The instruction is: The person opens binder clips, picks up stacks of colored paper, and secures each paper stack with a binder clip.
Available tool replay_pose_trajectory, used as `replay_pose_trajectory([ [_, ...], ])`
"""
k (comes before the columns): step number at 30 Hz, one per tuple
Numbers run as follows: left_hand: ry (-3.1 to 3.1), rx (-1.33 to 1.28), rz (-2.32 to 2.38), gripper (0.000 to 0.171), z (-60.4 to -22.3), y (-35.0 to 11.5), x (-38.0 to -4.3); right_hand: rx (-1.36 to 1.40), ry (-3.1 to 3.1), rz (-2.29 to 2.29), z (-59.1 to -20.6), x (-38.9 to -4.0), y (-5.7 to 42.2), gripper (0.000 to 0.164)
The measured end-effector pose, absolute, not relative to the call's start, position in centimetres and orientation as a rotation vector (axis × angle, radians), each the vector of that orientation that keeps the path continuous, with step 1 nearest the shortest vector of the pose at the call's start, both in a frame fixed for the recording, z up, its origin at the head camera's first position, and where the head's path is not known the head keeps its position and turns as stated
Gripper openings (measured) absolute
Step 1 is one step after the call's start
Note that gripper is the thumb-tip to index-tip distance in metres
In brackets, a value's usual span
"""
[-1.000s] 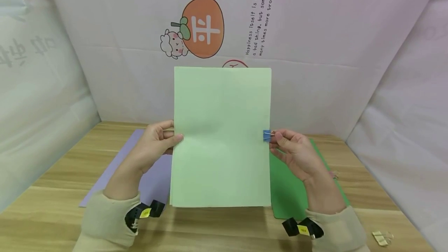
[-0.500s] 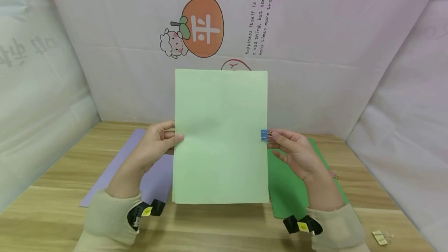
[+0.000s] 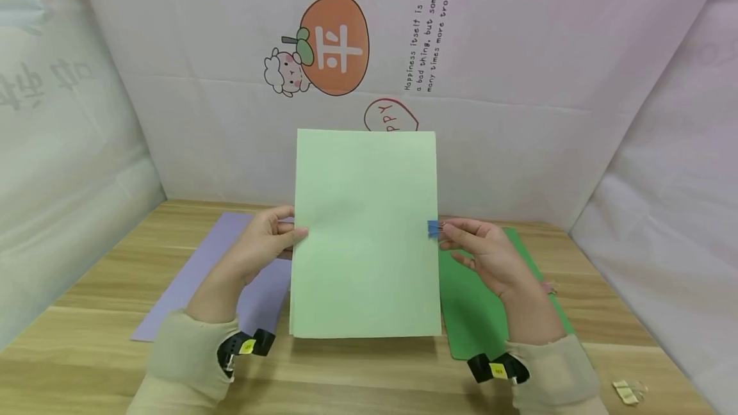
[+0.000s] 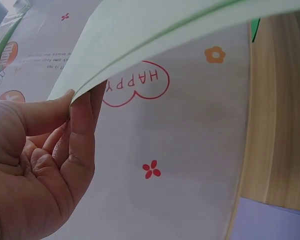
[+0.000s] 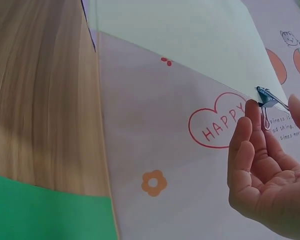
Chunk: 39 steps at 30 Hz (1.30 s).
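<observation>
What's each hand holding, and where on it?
Left hand: pale green sheets, pinched at the left edge, about mid-height. Right hand: blue binder clip on the sheets' right edge, held by its wire handles.

The person is wearing a beige left sleeve (image 3: 187, 354) and a matching right sleeve (image 3: 553, 370). A left black wristband (image 3: 226, 351) and a right black wristband (image 3: 519, 367) are each carrying an angular black block (image 3: 264, 342) and a yellow label (image 3: 247, 346), its dark marking appearing illegible.
</observation>
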<state>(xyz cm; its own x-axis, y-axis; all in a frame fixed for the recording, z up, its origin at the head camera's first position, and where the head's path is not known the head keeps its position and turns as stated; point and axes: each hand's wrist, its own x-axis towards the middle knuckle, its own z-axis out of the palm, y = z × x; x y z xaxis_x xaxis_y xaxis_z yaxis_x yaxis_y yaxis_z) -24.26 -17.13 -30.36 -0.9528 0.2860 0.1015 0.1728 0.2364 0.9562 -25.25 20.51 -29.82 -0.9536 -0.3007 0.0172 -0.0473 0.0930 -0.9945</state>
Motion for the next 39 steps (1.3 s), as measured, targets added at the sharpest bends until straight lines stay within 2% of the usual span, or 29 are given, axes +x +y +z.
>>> replay_pose_trajectory([
  [11, 2.481, 0.387, 1.726, 0.044, -31.2, -16.4, -24.8, -0.311, 2.179, -1.931, -30.6, -25.9, 20.9, 0.013],
  [20, 2.506, 0.309, 1.685, 0.042, -32.1, -15.8, -25.3, -0.272, 2.259, -1.815, -31.8, -26.6, 21.1, 0.042],
  [24, 2.526, 0.291, 1.658, 0.042, -32.4, -15.6, -25.4, -0.282, 2.283, -1.742, -32.1, -26.8, 21.0, 0.049],
  [39, 2.512, 0.275, 1.609, 0.043, -33.3, -14.6, -25.5, -0.218, 2.434, -1.515, -33.0, -27.3, 20.9, 0.052],
])
